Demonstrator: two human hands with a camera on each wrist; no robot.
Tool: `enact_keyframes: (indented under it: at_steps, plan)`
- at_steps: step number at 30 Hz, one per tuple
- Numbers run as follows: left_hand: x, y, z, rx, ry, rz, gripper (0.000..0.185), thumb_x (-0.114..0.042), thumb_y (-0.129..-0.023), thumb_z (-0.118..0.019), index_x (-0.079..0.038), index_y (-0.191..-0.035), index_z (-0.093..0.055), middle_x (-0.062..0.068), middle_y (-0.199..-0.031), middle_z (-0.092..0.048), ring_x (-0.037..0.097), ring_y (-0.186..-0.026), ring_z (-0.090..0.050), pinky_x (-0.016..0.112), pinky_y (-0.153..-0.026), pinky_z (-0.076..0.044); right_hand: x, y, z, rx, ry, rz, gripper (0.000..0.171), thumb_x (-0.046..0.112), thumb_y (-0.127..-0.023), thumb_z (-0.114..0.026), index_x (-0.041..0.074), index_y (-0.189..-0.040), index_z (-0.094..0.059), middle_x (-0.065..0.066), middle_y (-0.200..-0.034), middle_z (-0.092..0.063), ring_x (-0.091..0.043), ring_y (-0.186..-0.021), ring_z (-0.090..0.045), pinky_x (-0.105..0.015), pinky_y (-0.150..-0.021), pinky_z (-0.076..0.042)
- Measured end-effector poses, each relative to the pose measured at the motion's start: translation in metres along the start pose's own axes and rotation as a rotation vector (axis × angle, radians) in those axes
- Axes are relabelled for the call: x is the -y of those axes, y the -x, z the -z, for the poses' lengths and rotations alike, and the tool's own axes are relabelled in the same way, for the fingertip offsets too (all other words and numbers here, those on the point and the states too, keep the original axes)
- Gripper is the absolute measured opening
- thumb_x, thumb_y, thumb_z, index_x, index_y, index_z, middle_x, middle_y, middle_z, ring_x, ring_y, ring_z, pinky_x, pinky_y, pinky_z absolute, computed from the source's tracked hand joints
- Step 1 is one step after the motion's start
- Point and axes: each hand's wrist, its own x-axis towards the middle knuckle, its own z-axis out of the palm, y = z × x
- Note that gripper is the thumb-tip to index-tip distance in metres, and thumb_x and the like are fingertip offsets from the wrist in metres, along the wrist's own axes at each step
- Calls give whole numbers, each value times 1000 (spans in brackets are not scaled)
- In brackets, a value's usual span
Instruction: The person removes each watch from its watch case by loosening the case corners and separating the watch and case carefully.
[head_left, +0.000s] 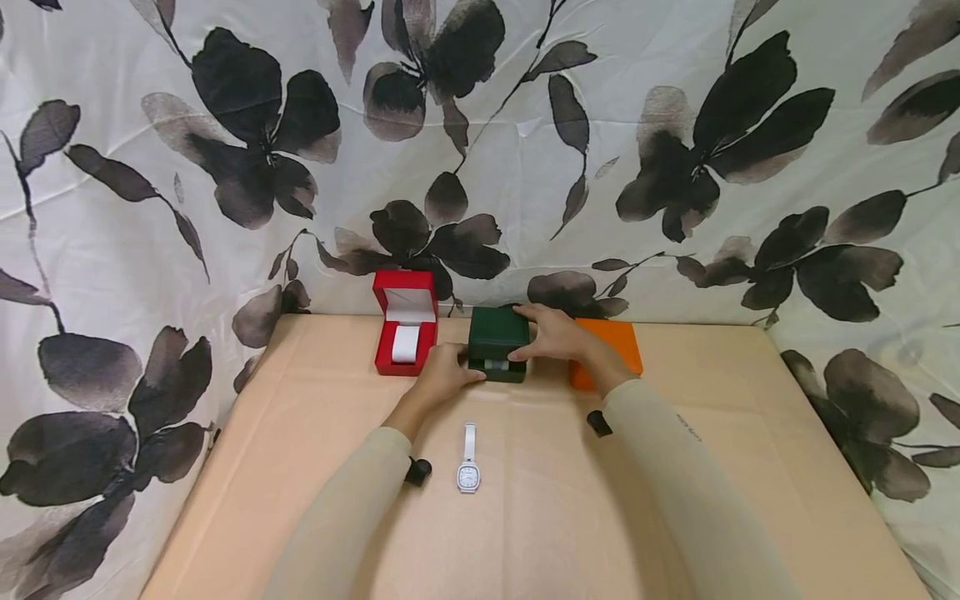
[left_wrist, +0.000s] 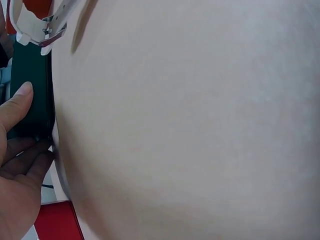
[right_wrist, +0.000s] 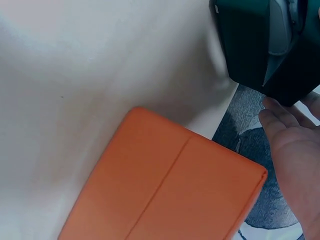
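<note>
A dark green box stands at the back middle of the table, its lid almost down over a thin gap that shows something pale. My left hand holds its front left corner, thumb pressed on the green box. My right hand lies over the lid, fingers on top and thumb at its front edge. In the right wrist view the fingertips touch the green box. A white wristwatch lies flat on the table between my forearms.
A red box stands open left of the green one, with a white cushion inside. A shut orange box lies behind my right wrist. A flowered cloth hangs behind and beside the beige table.
</note>
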Motion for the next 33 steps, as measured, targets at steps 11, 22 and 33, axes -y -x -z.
enact_keyframes:
  at_steps: [11, 22, 33]
  plan:
    - [-1, 7, 3, 20, 20, -9, 52, -21, -82, -88, 3, -126, -71, 13, -120, -74, 25, -105, -63, 43, -101, -55, 10, 8, 2, 3, -96, -43, 104, 48, -76, -87, 10, -160, -38, -15, -159, -46, -34, -139, -49, -56, -121, -36]
    - [-2, 16, 5, 38, 35, 2, 54, -20, -83, -87, 1, -129, -69, 14, -127, -72, 29, -114, -64, 46, -108, -53, 16, 15, 0, 13, -139, -88, 97, 47, -80, -83, 12, -159, -40, -15, -153, -51, -35, -130, -53, -55, -119, -38]
    - [-3, 20, 4, 44, 36, -5, 58, -18, -84, -87, 3, -134, -66, 16, -133, -69, 30, -118, -63, 46, -109, -52, 18, 16, 5, 38, -167, -101, 89, 51, -86, -76, 12, -158, -41, -14, -151, -54, -32, -130, -50, -54, -121, -35]
